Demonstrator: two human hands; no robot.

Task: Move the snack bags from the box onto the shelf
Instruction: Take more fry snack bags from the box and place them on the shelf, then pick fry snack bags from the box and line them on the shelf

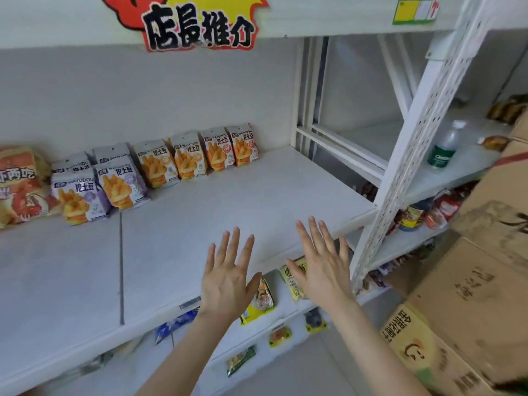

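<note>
A white shelf (pixel 228 212) runs across the view at chest height. Along its back wall stand several small snack bags: purple ones (pixel 85 192) at the left and orange ones (pixel 200 155) to their right. My left hand (pixel 228 275) and my right hand (pixel 323 261) hover side by side over the shelf's front edge, palms down, fingers spread, holding nothing. Stacked cardboard boxes (pixel 480 295) stand at the right, their tops shut or out of sight.
A large orange chip bag (pixel 20 184) leans at the far left of the shelf. A perforated white upright (pixel 405 155) separates a neighbouring rack holding a water bottle (pixel 444 147) and jars. Lower shelves hold more snack packets (pixel 263 301).
</note>
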